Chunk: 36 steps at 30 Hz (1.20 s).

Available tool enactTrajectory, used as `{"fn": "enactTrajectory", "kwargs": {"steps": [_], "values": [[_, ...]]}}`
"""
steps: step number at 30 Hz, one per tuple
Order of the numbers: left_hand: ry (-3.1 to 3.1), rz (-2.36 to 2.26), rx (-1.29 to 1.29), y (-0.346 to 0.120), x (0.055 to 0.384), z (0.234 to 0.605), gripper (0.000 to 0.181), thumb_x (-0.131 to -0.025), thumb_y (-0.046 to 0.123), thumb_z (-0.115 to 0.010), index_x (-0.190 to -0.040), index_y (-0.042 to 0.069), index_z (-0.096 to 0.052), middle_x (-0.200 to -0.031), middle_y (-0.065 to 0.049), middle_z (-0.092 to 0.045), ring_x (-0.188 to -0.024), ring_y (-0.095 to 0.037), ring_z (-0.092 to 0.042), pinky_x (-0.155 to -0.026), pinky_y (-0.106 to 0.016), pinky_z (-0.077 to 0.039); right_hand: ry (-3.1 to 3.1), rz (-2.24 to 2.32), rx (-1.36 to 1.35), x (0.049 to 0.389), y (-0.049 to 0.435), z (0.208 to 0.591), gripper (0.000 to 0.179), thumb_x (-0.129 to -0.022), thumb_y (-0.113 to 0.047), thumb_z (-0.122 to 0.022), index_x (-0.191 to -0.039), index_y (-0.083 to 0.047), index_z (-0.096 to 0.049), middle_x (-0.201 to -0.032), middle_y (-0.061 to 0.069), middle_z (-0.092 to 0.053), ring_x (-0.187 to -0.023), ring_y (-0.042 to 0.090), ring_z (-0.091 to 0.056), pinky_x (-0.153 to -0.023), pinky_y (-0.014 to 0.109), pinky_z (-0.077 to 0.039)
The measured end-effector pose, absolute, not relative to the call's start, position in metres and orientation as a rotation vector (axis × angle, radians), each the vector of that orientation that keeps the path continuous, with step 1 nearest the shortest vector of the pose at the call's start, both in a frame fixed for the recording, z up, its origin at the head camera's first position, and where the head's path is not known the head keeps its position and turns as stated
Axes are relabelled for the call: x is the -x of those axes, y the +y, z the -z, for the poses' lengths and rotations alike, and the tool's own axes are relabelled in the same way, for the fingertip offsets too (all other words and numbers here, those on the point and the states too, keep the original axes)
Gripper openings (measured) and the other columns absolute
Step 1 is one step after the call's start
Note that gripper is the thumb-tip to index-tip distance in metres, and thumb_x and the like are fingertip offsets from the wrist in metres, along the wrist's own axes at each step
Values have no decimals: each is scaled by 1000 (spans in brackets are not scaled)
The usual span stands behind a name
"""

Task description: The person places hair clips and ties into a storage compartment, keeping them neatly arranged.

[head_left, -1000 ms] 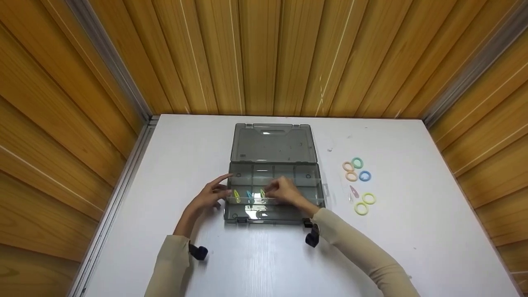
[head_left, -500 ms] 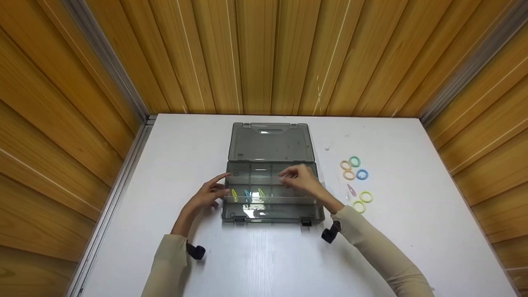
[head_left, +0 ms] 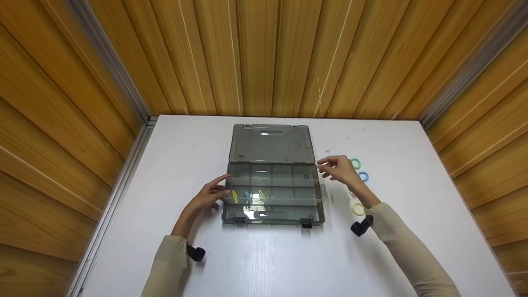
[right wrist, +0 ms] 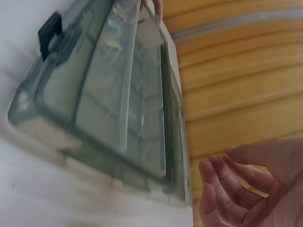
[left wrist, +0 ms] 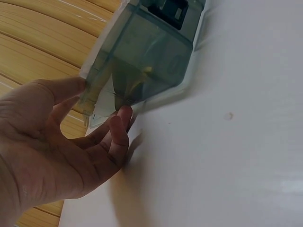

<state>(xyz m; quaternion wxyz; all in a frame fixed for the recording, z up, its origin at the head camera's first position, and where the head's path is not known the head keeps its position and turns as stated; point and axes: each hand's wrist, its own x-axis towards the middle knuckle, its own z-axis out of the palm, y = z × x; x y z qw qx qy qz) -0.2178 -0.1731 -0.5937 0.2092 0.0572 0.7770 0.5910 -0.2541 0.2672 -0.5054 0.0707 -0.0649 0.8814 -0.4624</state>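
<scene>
A grey translucent compartment box [head_left: 272,214] lies with its lid [head_left: 272,144] folded back. In its middle row stand a yellow snap hair clip [head_left: 235,196], a blue clip [head_left: 247,196] and a yellow-green clip [head_left: 262,194]. My left hand [head_left: 205,196] touches the box's left side, fingers spread and lightly bent; the left wrist view shows its fingertips against the wall. Beyond the right edge of the box, my right hand [head_left: 340,169] is in the air with loosely bent fingers and nothing seen between them. It partly covers the loose rings and a pink clip [head_left: 353,194].
On the white table to the right lie a green ring [head_left: 355,163], a blue ring [head_left: 363,176] and a pale yellow ring [head_left: 358,209], probably hair ties. Clear dividers [head_left: 288,201] stand up inside the box. Wood-patterned walls [head_left: 264,57] enclose the table.
My right hand has let go of the yellow-green clip in the middle row, then moved right, out of the box and over to the rings. My left hand has stayed at the box's side.
</scene>
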Motion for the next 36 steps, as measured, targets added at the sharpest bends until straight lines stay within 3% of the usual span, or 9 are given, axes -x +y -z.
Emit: {"fn": "enactTrajectory", "kwargs": {"steps": [6,13,17,22,29,36], "values": [[2154,-1657,-196,-174,216,592,62,-103,20,-61,-160,17,-35,-144,-34,-48,-101,-29,-63,-62,-31,-50,2625,1399,28,254,306,517,32,-98,-12,-66,-120,11,-68,-96,21,-78,-70,8,-74,-58,19,-56],[2169,-1630,-147,-175,218,595,62,-102,25,-63,-159,23,-39,-153,-33,-41,-111,-36,-63,-67,-33,-56,2627,1289,-104,249,342,536,37,-98,-14,-67,-125,11,-65,-107,22,-76,-84,20,-77,-72,30,-62],[2163,-1641,-151,-174,218,598,63,-102,25,-64,-159,21,-39,-154,-35,-39,-117,-40,-62,-68,-35,-59,2616,1279,-119,244,355,549,37,-96,-11,-68,-123,14,-65,-103,23,-76,-81,19,-75,-68,26,-60],[2172,-1653,-178,-174,217,597,63,-101,23,-64,-159,18,-38,-152,-35,-42,-112,-40,-63,-69,-38,-59,2598,1266,-74,236,364,559,33,-93,-3,-68,-118,18,-65,-99,27,-76,-72,13,-72,-61,23,-56],[2164,-1677,-203,-175,215,593,62,-102,21,-63,-159,16,-37,-151,-36,-41,-116,-42,-60,-81,-46,-60,2666,1122,-66,233,365,563,31,-87,-1,-74,-113,15,-69,-91,22,-73,-69,12,-67,-61,26,-58],[2153,-1667,-196,-176,217,596,62,-102,21,-63,-159,16,-38,-150,-36,-42,-114,-40,-61,-82,-46,-61,2721,1025,-44,232,363,567,26,-86,-2,-75,-107,13,-71,-88,21,-73,-68,13,-67,-57,22,-53]]}}
